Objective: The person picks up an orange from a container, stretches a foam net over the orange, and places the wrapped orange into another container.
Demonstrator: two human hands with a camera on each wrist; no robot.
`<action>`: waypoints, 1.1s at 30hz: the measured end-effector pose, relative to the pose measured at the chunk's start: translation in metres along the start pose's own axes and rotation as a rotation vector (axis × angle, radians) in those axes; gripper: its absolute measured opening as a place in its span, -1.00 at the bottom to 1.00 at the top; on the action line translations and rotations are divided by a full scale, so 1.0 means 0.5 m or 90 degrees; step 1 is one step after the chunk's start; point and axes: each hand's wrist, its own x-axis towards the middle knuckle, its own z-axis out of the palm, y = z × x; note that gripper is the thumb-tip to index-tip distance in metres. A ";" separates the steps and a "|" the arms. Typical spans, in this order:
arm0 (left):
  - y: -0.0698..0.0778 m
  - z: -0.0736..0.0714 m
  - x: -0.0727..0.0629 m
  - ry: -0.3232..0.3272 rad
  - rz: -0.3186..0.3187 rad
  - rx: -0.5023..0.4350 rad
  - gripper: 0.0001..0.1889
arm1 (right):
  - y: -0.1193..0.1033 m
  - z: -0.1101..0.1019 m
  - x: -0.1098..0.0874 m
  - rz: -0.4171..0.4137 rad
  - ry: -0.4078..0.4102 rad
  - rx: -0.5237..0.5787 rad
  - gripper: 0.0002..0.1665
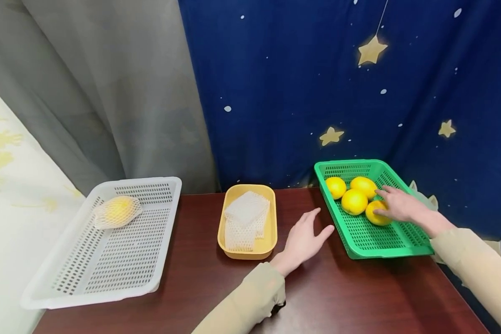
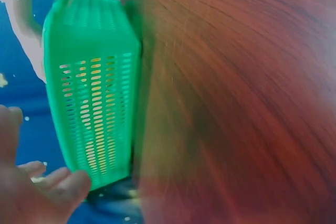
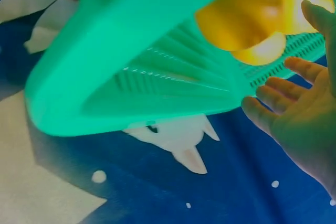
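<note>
Several yellow lemons (image 1: 354, 202) lie in the green basket (image 1: 401, 252) at the right in the head view. Over the basket's right side, my right hand (image 1: 402, 205) has its fingers extended beside the nearest lemon (image 1: 377, 214), and overlaps its edge in this view. The right wrist view shows the fingers (image 3: 283, 98) spread, with no lemon in the palm. My left hand (image 1: 302, 239) hovers above the table, left of the green basket, thumb and fingers apart and holding nothing. In the left wrist view its fingertips (image 2: 79, 182) appear close to the basket's side wall (image 2: 113, 119).
A yellow tray (image 1: 272, 218) with white mesh sleeves (image 1: 248, 213) stands mid-table. At the left, a white basket (image 1: 129, 260) holds a lemon in a mesh sleeve (image 1: 118, 211). Grey and blue curtains (image 1: 275, 93) hang right behind the dark red table (image 1: 338, 297).
</note>
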 end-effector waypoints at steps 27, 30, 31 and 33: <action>-0.019 0.037 0.031 -0.139 0.080 0.013 -0.11 | 0.010 0.028 0.044 0.016 -0.159 0.068 0.09; -0.012 0.041 0.035 -0.141 0.082 0.022 -0.11 | 0.012 0.028 0.043 0.025 -0.166 0.059 0.10; -0.010 0.042 0.036 -0.143 0.082 0.026 -0.11 | 0.013 0.028 0.043 0.026 -0.165 0.053 0.09; -0.005 0.043 0.037 -0.148 0.081 0.033 -0.11 | 0.013 0.027 0.042 0.028 -0.169 0.047 0.01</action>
